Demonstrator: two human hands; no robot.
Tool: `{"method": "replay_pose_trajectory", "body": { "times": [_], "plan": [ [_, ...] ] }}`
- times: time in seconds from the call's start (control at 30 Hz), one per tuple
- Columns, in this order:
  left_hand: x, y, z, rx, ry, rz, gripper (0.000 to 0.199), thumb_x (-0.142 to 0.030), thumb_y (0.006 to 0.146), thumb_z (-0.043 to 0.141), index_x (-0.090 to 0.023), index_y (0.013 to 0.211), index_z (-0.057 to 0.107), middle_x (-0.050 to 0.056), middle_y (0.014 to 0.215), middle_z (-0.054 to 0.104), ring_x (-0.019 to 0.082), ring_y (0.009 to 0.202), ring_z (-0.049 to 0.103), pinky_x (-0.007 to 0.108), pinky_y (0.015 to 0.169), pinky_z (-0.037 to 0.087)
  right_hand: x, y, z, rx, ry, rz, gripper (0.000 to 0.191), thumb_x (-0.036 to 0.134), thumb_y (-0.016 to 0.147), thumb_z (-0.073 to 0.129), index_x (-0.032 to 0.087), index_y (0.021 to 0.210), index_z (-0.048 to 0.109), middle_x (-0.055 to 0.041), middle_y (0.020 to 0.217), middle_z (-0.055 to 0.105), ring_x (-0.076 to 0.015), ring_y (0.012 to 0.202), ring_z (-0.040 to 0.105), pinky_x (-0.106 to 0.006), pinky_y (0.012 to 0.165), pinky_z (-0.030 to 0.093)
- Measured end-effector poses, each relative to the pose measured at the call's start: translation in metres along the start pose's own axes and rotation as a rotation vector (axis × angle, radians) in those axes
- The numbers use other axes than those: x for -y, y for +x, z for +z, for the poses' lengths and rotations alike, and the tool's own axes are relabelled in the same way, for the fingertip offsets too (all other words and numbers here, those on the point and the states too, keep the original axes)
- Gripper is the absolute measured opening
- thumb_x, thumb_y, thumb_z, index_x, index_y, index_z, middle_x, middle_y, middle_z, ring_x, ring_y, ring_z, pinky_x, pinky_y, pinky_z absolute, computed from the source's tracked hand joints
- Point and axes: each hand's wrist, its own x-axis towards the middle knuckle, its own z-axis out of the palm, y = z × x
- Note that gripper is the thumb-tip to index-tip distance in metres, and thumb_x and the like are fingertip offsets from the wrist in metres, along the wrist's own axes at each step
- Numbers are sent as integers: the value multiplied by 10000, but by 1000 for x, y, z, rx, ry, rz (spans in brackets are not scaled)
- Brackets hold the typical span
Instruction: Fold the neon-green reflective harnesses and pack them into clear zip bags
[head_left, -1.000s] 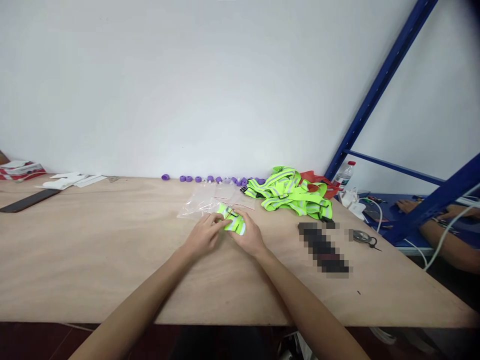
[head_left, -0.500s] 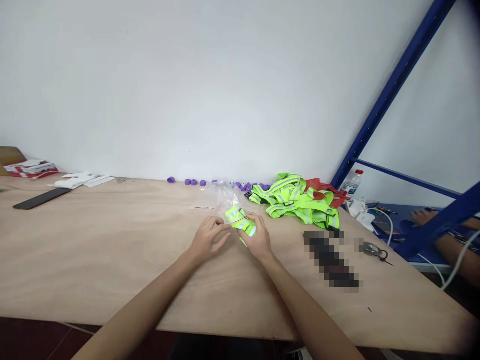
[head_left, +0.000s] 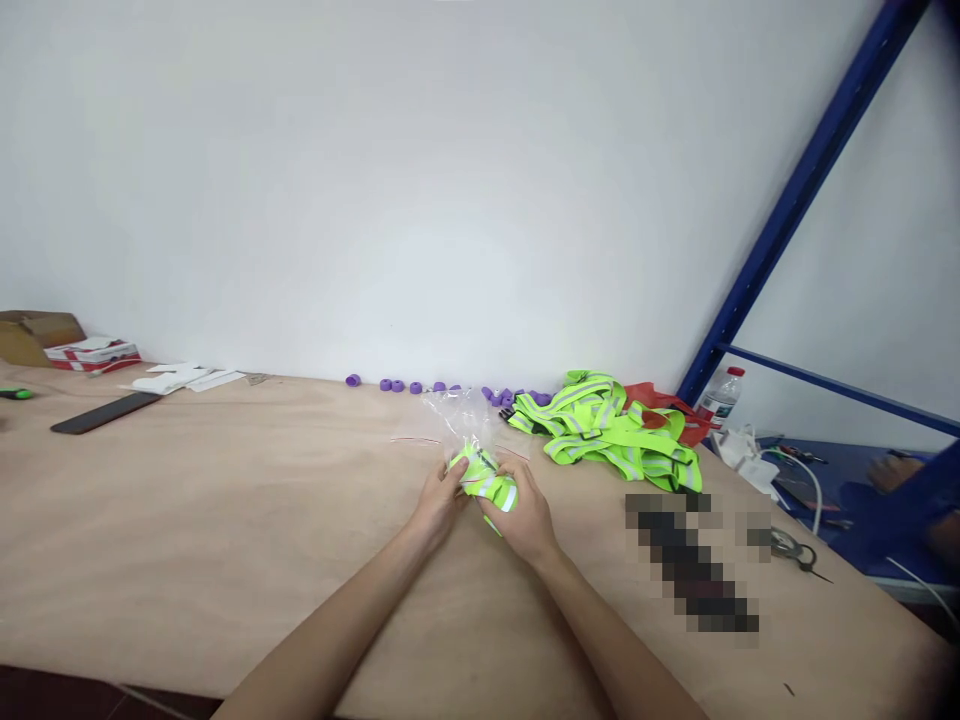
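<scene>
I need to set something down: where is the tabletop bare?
The broadest free patch lies between the black strip and the left hand; a smaller one between the right hand and the pixelated dark object. Crowded: the back, right of centre, with purple pieces, green straps and red cloth.

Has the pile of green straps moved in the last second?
No: the pile lies just as before relative to the blue post; the camera's view has shifted.
</scene>
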Motion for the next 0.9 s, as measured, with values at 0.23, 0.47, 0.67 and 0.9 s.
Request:
{"method": "replay_pose_trajectory", "body": {
  "times": [0.23,0.47,0.67,0.9],
  "plan": [
    [4,-10,4,-7,-83,-67,461,-303,628,907,-127,1002,703,110,988,750,224,901,698,322,845,548,10,-2,5,-4,-48,-87,324,292,725,707,250,1004,548,-90,1123,581,-273,1061,623,-360,787,544],
    [13,-2,-6,-52,83,63,511,-399,622,899,-120,1009,714,117,1014,752,253,916,697,353,852,543,3,1,5,14,58,-51,336,274,709,713,240,992,534,-69,1066,586,-257,1044,615,-372,869,518],
    [10,-1,-11,-66,247,101,475,-409,646,880,-125,994,725,107,991,758,262,913,698,348,839,542,-4,2,4,40,141,14,314,268,707,704,241,974,542,-44,1044,594,-248,1034,604,-384,916,487],
    [9,-13,0,-33,74,-112,505,-395,648,886,-129,1044,720,149,1083,749,287,979,709,388,862,565,3,3,2,15,123,45,347,239,673,685,241,976,516,-42,1034,555,-251,1033,592,-380,888,500]
  ]
}}
